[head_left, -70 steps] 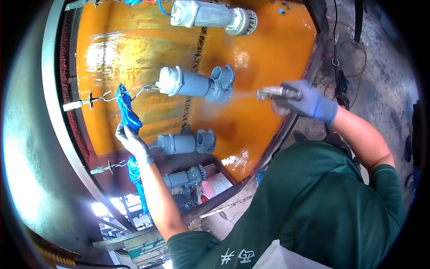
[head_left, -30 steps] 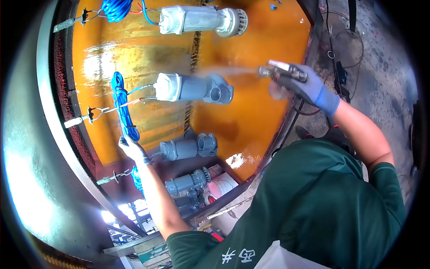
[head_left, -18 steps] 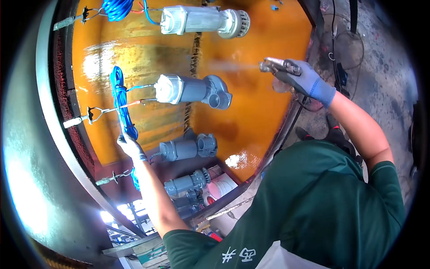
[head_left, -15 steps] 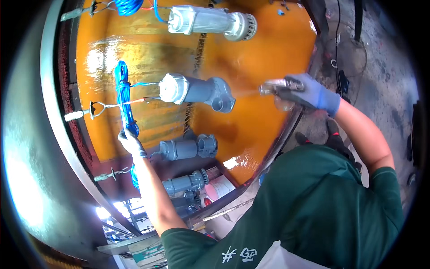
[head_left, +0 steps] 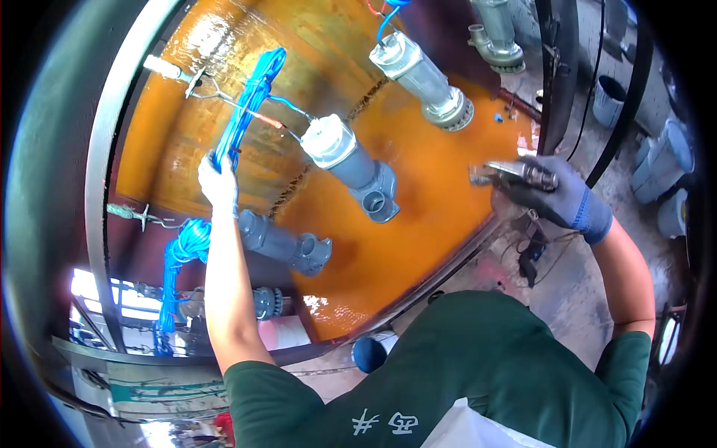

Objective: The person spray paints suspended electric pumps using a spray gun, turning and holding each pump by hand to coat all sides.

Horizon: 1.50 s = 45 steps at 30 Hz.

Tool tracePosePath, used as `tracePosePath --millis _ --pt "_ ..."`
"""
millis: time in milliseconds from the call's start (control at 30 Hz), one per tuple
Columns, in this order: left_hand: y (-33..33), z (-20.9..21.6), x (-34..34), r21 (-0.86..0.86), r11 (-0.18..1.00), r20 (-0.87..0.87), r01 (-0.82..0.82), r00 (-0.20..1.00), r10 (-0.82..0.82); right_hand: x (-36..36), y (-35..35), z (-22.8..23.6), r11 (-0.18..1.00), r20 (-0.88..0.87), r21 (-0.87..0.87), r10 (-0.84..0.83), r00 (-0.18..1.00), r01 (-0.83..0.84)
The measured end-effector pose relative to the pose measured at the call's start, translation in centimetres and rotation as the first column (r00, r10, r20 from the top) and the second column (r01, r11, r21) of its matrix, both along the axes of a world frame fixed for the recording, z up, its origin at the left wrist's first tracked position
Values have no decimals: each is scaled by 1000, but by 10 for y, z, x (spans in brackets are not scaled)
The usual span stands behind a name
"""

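Note:
My left hand (head_left: 217, 184), in a pale glove, is closed around the lower end of a bundled blue cable (head_left: 252, 101). The cable runs to a grey submersible pump (head_left: 353, 166) with a whitish top, which hangs tilted from a wire hook (head_left: 196, 84). At the right, my right hand (head_left: 559, 196), in a blue-grey glove, grips a metal spray gun (head_left: 515, 175). Its nozzle points left toward the pump, well apart from it, and is blurred. The fingers are partly hidden behind the gun.
Behind the pumps is a wet orange booth wall (head_left: 418, 179). A silvery pump (head_left: 426, 82) hangs beyond, and a darker grey pump (head_left: 276, 240) hangs nearer, beside another blue cable bundle (head_left: 190, 243). A curved rail (head_left: 101, 160) runs along the left. Buckets (head_left: 663, 160) stand at the right.
The view has turned, so the pumps appear more slanted. The spray mist seen earlier between gun and pump no longer shows. Both hands keep their holds.

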<state>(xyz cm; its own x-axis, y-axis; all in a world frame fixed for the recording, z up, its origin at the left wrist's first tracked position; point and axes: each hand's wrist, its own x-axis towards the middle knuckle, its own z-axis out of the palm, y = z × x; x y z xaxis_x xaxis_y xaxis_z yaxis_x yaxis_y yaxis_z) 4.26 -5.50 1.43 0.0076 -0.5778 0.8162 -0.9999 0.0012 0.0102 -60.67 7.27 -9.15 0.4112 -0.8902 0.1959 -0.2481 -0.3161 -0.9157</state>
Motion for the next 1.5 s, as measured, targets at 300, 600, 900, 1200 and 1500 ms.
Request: tracePosePath --millis 300,600,900,1200,1500 --pt "-1 5 -3 60 994 25 -93 995 92 20 -12 65 949 -173 -308 17 985 -71" --pt "120 -203 -67 56 962 -531 267 824 -197 16 -41 40 978 -74 -203 39 996 -54" --pt "399 -506 -92 747 596 -651 295 505 567 10 -41 64 954 -320 -172 183 930 -247" --pt "516 -570 -71 949 187 -288 253 464 838 18 -69 65 980 81 -185 93 992 -76" --pt "461 -535 -94 873 433 -484 223 498 720 8 -86 95 939 -42 -322 117 992 -124"
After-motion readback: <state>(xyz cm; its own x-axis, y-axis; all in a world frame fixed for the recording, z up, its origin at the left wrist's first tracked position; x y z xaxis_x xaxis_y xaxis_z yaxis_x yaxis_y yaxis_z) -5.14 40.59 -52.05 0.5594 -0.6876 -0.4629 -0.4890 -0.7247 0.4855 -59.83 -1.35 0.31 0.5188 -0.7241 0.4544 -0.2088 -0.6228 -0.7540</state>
